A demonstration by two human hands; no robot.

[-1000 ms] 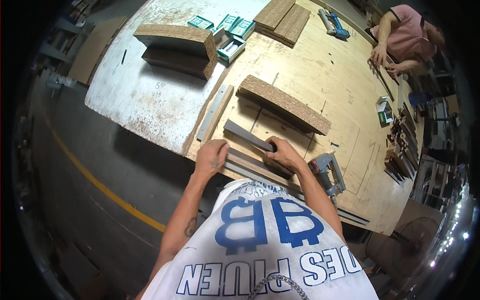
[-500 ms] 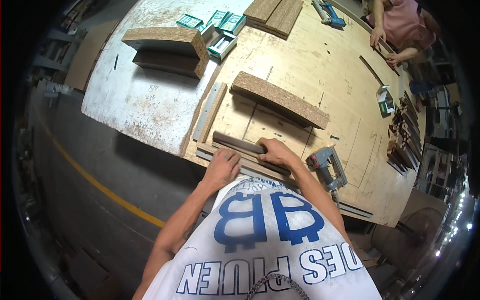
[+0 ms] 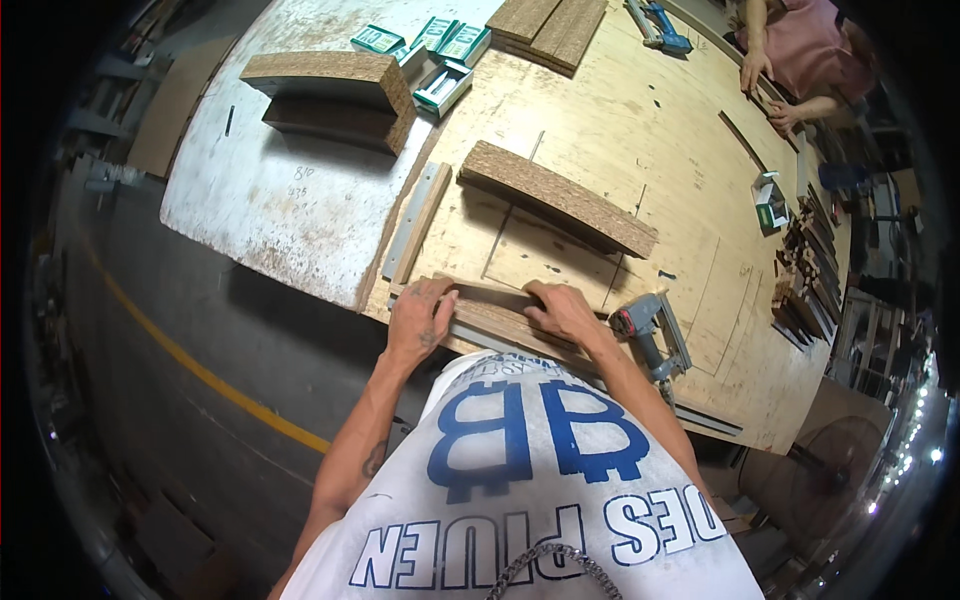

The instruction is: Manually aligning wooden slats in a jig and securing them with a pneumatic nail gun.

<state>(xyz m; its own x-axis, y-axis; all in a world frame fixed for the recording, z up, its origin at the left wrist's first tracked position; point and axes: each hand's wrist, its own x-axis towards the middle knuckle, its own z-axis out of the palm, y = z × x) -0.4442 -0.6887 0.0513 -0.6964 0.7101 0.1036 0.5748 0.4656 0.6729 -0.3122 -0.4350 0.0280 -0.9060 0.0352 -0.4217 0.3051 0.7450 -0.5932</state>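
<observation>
My left hand (image 3: pixel 420 318) is closed around the left end of a dark wooden strip (image 3: pixel 495 296) at the table's near edge. Farther along the same strip, my right hand (image 3: pixel 566 312) grips it with thumb and fingers. Lighter wooden strips (image 3: pixel 495 323) lie just under and in front of it, against a metal-edged rail; my fingers partly hide how they meet. A nail gun (image 3: pixel 650 335) rests to the right of my right hand. Beyond my hands lies a stack of chipboard pieces (image 3: pixel 560 200).
A wooden guide with a metal strip (image 3: pixel 415 225) stands at the left. Behind it are chipboard blocks (image 3: pixel 335 85) and green-and-white boxes (image 3: pixel 442 88). Dark strips (image 3: pixel 805 270) are piled at the right, near a co-worker's hands (image 3: pixel 770 95). A blue tool (image 3: pixel 665 30) lies at the back.
My left hand has moved up and left, onto the end of the dark strip. The strip's left end now sits inside my fingers; my right hand has shifted slightly along it.
</observation>
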